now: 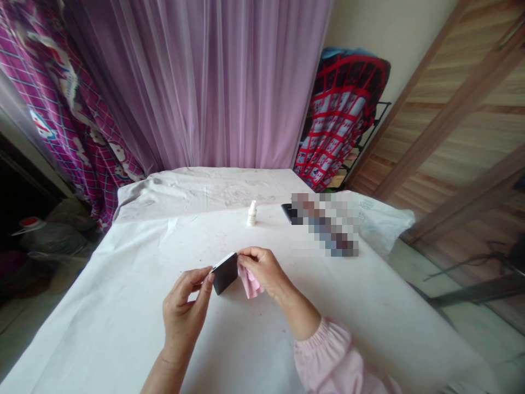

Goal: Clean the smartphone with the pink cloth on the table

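Note:
A flat, dark rectangular device with a white edge (225, 275) is held tilted on its side, just over the white-covered table. My left hand (186, 301) pinches its near left corner between thumb and fingers. At the far upper corner, my right hand (262, 271) is closed on a pink cloth (251, 283), which hangs down beside the device. The fingertips of this hand meet the device's edge. Whether the device is a phone or a power bank I cannot tell. Beyond the hands a small white spray bottle (252, 213) stands upright.
A white cloth (135, 262) covers the table and is wrinkled at the back. To the right lie a black flat object (289, 212), a pixelated patch and a whitish plastic bag (381, 221). Purple curtains (229, 82) hang behind; wooden doors (430, 109) stand at the right.

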The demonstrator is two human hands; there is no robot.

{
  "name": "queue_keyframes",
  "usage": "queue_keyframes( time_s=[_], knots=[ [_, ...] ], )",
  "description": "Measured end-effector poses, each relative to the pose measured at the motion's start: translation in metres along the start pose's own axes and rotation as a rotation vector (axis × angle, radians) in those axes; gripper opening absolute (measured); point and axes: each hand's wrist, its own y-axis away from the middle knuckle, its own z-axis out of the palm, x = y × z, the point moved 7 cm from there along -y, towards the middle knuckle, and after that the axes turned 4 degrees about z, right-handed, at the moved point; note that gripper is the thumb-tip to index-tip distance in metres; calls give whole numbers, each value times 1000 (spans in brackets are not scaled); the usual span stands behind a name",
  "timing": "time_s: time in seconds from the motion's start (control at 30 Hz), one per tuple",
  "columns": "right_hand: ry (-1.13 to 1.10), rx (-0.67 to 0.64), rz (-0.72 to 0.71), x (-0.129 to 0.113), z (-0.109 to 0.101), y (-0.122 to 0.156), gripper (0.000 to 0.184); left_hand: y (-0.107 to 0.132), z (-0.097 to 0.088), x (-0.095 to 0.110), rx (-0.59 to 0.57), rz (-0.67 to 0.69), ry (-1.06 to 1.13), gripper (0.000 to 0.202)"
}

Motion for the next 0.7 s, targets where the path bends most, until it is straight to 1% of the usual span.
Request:
queue_keyframes(
  time_s=[0.1,0.2,0.33,0.47,0.53,0.6,0.7],
  knots=[
    [41,22,56,23,-1,-2,23,0,-1,-1,7,0,-10,12],
    [39,36,59,35,0,0,23,1,-3,-7,12,-37,-2,14],
    [-29,15,108,39,3,4,26,0,-6,-20,-6,-122,35,19],
    [-194,-65,135,37,8,6,32,-5,-5,-20,-105,-82,42,25],
    [-246,-84,151,37,9,6,34,-7,-2,-20,-157,-82,67,27],
    [-266,-82,164,38,10,6,34,-7,1,-23,-179,-154,109,31],
    [-260,-66,160,41,10,7,37,-3,7,-33,-201,-343,186,43]
  ],
)
